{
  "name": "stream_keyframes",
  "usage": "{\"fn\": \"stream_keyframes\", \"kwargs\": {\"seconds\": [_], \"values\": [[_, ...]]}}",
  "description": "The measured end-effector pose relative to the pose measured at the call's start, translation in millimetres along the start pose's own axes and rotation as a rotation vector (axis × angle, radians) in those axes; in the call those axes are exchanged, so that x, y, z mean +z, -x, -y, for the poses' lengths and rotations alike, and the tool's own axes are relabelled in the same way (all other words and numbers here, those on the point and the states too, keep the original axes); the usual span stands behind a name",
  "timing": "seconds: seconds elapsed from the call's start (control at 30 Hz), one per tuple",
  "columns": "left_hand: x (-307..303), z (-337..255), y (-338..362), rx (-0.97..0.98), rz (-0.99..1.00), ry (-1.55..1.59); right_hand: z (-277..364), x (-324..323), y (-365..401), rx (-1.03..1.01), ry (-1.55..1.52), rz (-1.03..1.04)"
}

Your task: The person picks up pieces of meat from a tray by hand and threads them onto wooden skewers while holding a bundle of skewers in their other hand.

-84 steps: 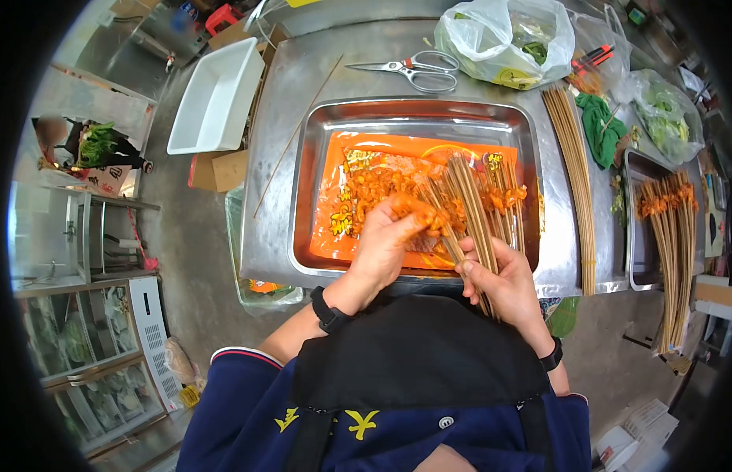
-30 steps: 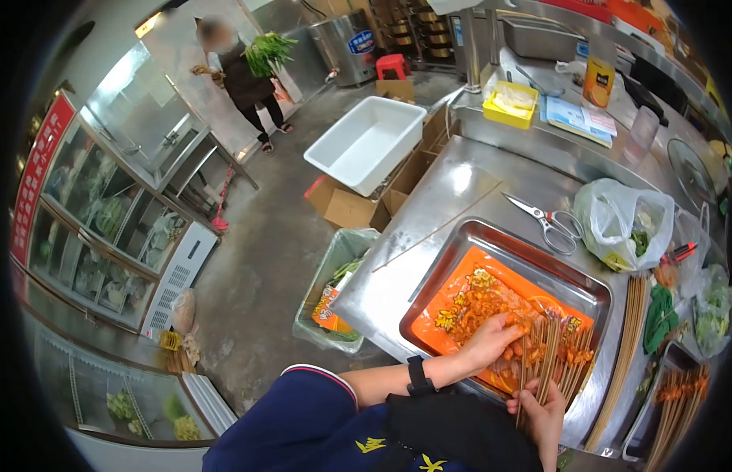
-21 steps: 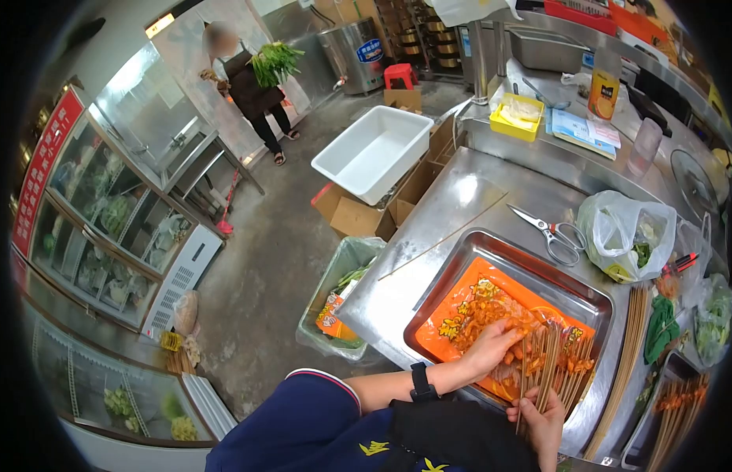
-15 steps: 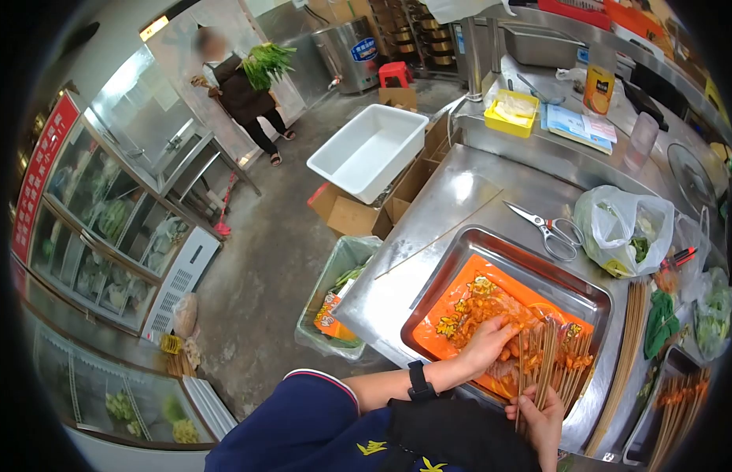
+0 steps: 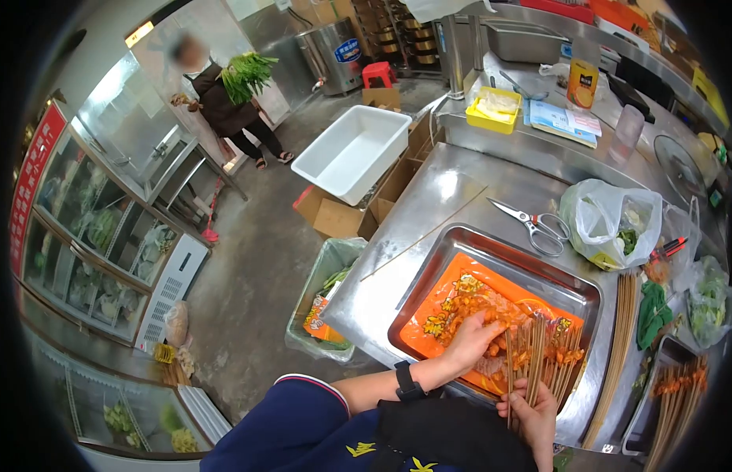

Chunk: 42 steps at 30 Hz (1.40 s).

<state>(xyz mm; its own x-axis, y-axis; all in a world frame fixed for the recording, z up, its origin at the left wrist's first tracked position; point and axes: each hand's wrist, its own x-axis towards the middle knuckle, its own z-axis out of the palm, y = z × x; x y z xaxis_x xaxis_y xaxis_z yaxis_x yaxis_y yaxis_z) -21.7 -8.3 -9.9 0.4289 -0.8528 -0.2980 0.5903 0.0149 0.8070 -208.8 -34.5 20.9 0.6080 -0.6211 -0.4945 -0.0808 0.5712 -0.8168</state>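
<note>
A steel tray (image 5: pixel 429 277) on the counter holds an orange packet (image 5: pixel 417 330) with red-orange marinated meat pieces (image 5: pixel 464 303) on it. My left hand (image 5: pixel 472 344), with a black band at its wrist, is over the meat, fingers pinched together; what is between the fingertips is too small to name. Several bamboo skewers (image 5: pixel 535 354) are gripped in my right hand (image 5: pixel 533 409), pointing up and away over the tray. More skewers with meat (image 5: pixel 569 354) lie at the tray's right side.
Scissors (image 5: pixel 539 226) and a plastic bag (image 5: pixel 613 224) are beyond the tray. Bare skewers (image 5: pixel 615 354) and a second tray with meat skewers (image 5: pixel 649 393) are at the right. A bin (image 5: pixel 303 315) stands left of the counter. A person (image 5: pixel 220 102) holding green vegetables stands farther back.
The whole view has shifted slightly, with things appearing a little farther left. The person in the back has turned somewhat and stepped. My hands remain over the tray with little change.
</note>
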Motion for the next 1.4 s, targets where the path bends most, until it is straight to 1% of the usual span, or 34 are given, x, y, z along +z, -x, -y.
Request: {"fn": "stream_keyframes", "kwargs": {"seconds": [0.33,0.47,0.67,0.73,0.93,1.17,1.23,1.4], "values": [[5.4,-13.2,4.0,-0.009,0.016,0.008,2.2,0.4,-1.1,0.0,0.083,0.001],[-2.3,-2.4,-0.7,-0.032,0.048,-0.006,2.6,0.4,0.4,0.025,0.049,-0.025],[2.4,-13.2,4.5,-0.008,0.032,0.001,4.3,2.5,0.3,0.026,0.027,-0.008],[0.6,-12.8,2.7,-0.002,0.066,-0.056,4.9,2.1,0.1,0.004,0.087,0.008],[-1.0,-5.6,-1.4,0.028,0.045,-0.055,3.9,1.4,0.1,0.018,0.059,0.028],[-0.6,-6.3,0.1,-0.003,0.036,-0.017,4.2,1.1,-0.2,0.017,0.071,0.038],[-1.5,-8.2,0.9,-0.041,0.028,-0.047,4.1,1.0,-0.4,0.023,0.07,0.043],[0.0,-10.2,1.3,-0.031,0.033,-0.041,3.4,1.2,-0.7,0.027,0.054,0.04]]}}
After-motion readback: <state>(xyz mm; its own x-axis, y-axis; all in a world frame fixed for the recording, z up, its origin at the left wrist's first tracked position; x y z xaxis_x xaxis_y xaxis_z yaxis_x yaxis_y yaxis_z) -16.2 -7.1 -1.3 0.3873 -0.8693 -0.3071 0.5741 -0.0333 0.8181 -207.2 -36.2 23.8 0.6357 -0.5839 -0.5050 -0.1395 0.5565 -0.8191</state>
